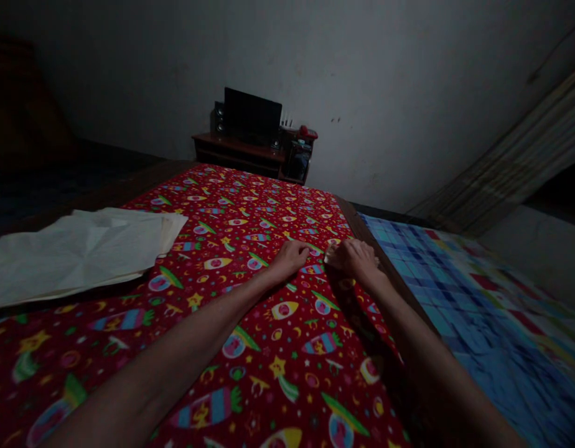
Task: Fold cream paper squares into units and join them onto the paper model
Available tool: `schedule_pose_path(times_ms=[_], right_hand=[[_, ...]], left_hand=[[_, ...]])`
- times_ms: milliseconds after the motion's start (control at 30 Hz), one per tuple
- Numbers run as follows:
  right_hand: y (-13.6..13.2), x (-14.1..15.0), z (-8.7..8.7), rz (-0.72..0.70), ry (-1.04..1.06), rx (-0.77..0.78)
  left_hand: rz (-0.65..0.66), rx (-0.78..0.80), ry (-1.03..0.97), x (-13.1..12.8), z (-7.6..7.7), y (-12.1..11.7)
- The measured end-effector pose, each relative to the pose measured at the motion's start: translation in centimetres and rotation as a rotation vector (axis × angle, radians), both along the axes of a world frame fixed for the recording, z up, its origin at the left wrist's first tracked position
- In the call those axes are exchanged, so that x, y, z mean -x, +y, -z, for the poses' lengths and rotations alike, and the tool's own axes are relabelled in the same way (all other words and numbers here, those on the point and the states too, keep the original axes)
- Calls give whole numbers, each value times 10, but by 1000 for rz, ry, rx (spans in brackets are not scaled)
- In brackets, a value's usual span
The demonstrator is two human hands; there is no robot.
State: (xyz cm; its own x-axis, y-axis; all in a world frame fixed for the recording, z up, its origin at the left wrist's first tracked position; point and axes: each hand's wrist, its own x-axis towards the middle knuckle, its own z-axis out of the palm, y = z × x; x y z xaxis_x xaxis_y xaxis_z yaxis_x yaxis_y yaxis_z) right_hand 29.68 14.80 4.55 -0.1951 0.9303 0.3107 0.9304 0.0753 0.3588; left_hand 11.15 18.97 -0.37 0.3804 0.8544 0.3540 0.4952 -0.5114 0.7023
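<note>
My left hand (291, 259) rests low over a red sheet (287, 311) printed with rockets, stars and planets. Its fingers are curled together, and anything inside them is hidden. To its right, my right hand (359, 254) is closed over a crumpled pale piece (331, 255), cloth or paper, I cannot tell which. Part of that piece sticks out on the left side of the fingers, close to the sheet's right edge. The two hands are apart.
A stack of large off-white sheets (86, 252) lies at left on the red sheet. Beyond stands a desk (236, 149) with a monitor (252, 115) and speakers (219, 117). Blue checked bedding (437, 292) lies lower at right, near a hanging curtain (511, 162).
</note>
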Motion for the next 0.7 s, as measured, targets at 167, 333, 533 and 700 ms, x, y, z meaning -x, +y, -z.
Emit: schedule_pose_path(times_ms=[167,333,533,700], right_hand=[[-6,-11,-19,159,94,26],[-20,-22,-14,79,162,153],[-27,-15,2,27,233,247],[-28,-10,11,1,303,286]], left_hand=[[28,-43,20,4,-1,-4],[39,-63,46,-3,-4,-5],[-52,-39,113,-39,-3,-8],[-114,29,204,-58,-1,-10]])
